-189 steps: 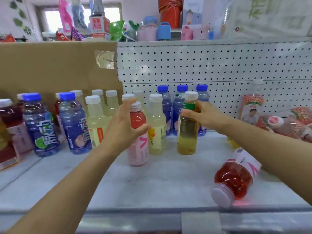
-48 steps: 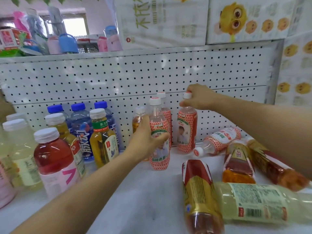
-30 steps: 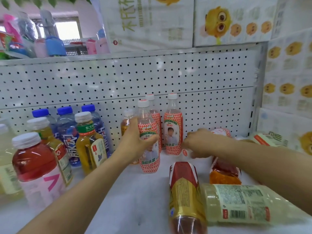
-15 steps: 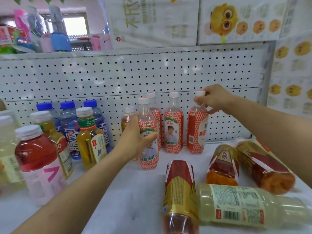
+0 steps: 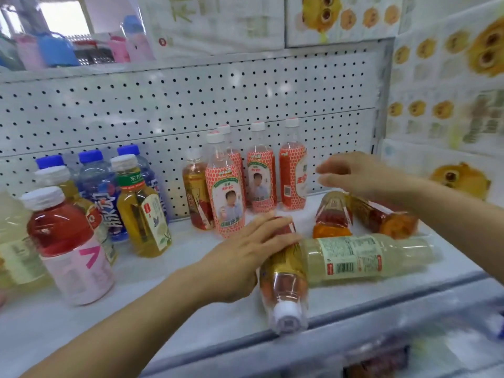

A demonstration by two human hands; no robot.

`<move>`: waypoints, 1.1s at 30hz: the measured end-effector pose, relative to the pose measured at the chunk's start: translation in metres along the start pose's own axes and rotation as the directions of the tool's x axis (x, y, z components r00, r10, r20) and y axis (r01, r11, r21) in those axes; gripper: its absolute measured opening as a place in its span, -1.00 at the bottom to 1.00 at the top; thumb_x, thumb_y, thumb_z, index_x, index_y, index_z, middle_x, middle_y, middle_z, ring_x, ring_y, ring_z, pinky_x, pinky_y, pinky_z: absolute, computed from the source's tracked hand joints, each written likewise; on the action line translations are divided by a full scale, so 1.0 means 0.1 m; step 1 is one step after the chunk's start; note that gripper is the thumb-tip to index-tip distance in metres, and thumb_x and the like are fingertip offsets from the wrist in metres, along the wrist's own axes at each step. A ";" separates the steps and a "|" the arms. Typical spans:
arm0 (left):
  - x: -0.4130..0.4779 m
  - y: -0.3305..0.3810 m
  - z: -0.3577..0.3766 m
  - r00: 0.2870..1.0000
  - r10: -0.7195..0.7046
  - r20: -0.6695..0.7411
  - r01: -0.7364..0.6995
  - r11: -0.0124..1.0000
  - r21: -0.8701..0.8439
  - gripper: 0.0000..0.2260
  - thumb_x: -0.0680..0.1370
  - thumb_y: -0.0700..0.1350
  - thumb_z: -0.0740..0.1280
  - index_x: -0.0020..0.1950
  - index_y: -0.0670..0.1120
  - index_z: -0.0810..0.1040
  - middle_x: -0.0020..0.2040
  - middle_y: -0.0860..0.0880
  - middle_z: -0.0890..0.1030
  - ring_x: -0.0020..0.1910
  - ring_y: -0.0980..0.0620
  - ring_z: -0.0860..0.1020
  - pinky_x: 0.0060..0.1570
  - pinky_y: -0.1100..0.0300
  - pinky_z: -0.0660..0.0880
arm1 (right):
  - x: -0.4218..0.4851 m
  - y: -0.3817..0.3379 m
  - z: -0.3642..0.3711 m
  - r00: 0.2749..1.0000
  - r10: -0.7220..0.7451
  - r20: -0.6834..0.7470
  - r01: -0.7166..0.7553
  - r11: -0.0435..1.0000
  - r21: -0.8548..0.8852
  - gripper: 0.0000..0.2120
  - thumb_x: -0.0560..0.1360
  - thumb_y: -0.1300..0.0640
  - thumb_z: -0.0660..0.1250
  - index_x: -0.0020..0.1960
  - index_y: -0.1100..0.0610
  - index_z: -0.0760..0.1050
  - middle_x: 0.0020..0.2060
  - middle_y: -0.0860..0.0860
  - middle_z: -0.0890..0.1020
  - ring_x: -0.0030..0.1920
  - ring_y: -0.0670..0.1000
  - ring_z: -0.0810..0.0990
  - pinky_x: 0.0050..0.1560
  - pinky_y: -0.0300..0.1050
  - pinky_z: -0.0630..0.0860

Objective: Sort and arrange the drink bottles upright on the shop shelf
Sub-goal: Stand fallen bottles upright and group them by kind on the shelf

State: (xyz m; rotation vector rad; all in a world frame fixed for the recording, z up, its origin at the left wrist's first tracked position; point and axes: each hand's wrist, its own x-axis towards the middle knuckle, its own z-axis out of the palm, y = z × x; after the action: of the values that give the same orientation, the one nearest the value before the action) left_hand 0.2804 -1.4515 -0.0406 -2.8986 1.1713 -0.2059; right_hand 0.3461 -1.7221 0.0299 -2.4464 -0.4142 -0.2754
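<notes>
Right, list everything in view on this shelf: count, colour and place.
net-label bottles: four, red and white, upright at the back, centre
amber bottle: one, upright, left of them
blue-capped bottles: three, blue, upright, back left
tea bottles: two, yellow-green, upright, left
red drink: one, pink label, upright, front left
left-edge bottle: at least one, pale yellow, upright, cut off
gold-label bottle: one, red and gold, lying, cap toward the camera
pale bottle: one, pale yellow, lying, front right
orange bottles: two, orange-red, lying, back right
pegboard: one, white, behind
cartoon boxes: several, white with yellow figures, above and right
left hand: rests on the gold-label bottle
right hand: in the air, holding nothing
</notes>
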 end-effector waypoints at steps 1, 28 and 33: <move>-0.01 0.00 0.01 0.999 0.036 0.030 -0.036 0.999 -0.001 -0.09 0.51 -0.25 0.38 0.57 0.32 -0.13 0.59 0.29 -0.14 0.57 0.22 -0.23 0.49 0.12 -0.11 | -0.21 0.01 -0.03 0.998 -0.009 0.058 0.012 0.999 -0.050 -0.83 0.52 -0.18 0.33 0.02 -0.16 0.61 -0.09 -0.21 0.68 -0.08 -0.14 0.63 -0.14 -0.21 0.50; -0.54 -0.31 -0.09 0.760 -0.627 -0.171 0.306 0.577 -0.757 -0.69 0.38 0.28 0.45 -0.02 0.28 0.40 -0.13 0.31 0.56 -0.17 0.34 0.54 -0.33 0.46 0.43 | -0.66 -0.66 -0.35 0.999 -0.052 0.002 0.052 0.999 0.007 -0.66 0.27 -0.08 0.61 -0.07 -0.01 0.57 -0.34 -0.07 0.67 -0.44 -0.17 0.59 -0.43 -0.30 0.48; -0.56 -0.32 -0.05 0.718 -0.666 -0.203 0.303 0.562 -0.770 -0.62 0.39 0.26 0.44 0.12 0.24 0.42 -0.13 0.31 0.57 -0.16 0.35 0.54 -0.31 0.43 0.45 | -0.32 -1.19 0.14 0.979 -0.194 0.056 0.195 0.981 -0.013 -0.68 0.40 0.07 0.54 0.08 0.05 0.53 -0.12 -0.01 0.65 -0.17 -0.06 0.66 -0.25 -0.24 0.55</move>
State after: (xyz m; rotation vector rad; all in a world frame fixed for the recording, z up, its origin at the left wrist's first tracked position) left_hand 0.2622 -1.3894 -0.0409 -4.0050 0.3609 -0.6563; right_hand 0.2753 -1.6314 0.0756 -2.4383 -0.6798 -0.2968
